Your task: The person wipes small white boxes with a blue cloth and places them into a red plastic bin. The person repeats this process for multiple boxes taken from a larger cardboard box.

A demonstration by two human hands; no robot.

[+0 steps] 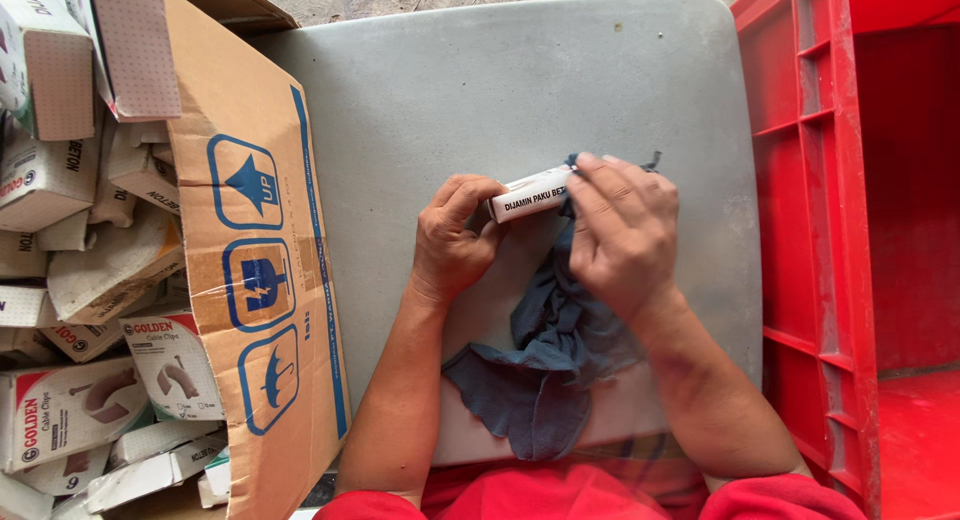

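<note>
over the grey counter [480, 90], the left hand [452, 242] grips one end of a small white box [530, 193] while the right hand [620, 230] presses a dark blue cloth [545, 365] around its other end.

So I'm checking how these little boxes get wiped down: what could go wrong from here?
The small white box is pinched only at its ends by the left hand and right hand, so it could slip or get crushed. The blue cloth trails to the grey table edge near the lap and might slide off.
</note>
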